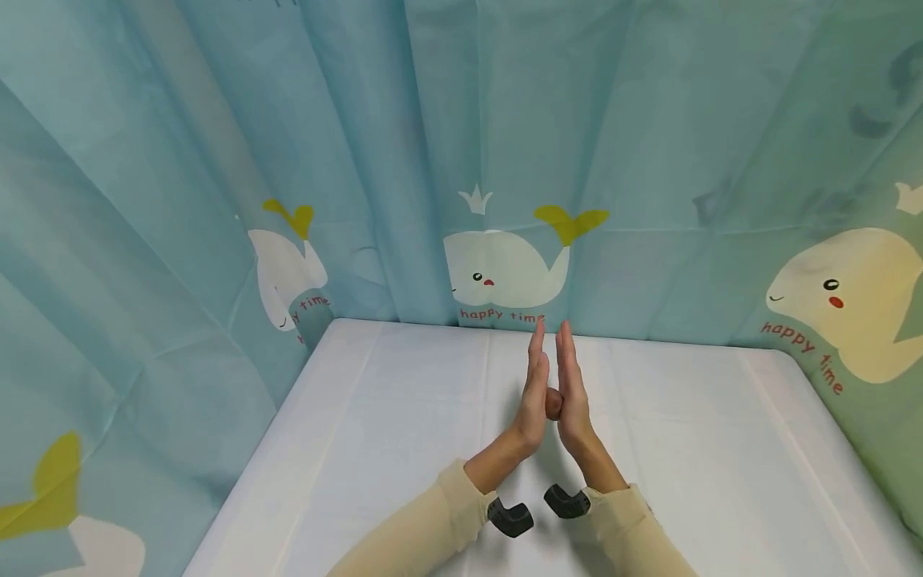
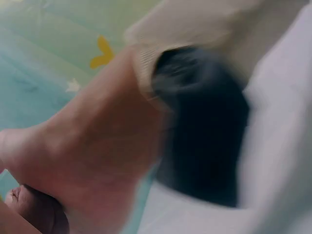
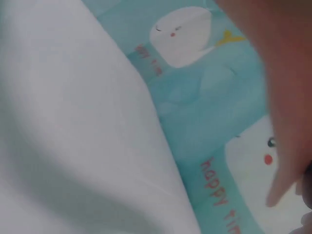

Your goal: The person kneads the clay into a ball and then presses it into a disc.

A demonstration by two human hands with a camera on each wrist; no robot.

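Between my two palms sits a small brown ball with a smooth, clay-like look. Its surface shows creases at one end in the left wrist view, where the ball lies low at the left. My left hand presses it from the left with straight fingers pointing up and away. From the right, the flat palm of my right hand presses against it, fingers also straight. The fingertips of both hands stand slightly apart. Only a dark edge of the ball shows in the right wrist view.
Below the hands is a table with a white cover. A blue-green curtain printed with whales hangs behind it and along both sides. Black wrist cameras sit at the cuffs of the beige sleeves.
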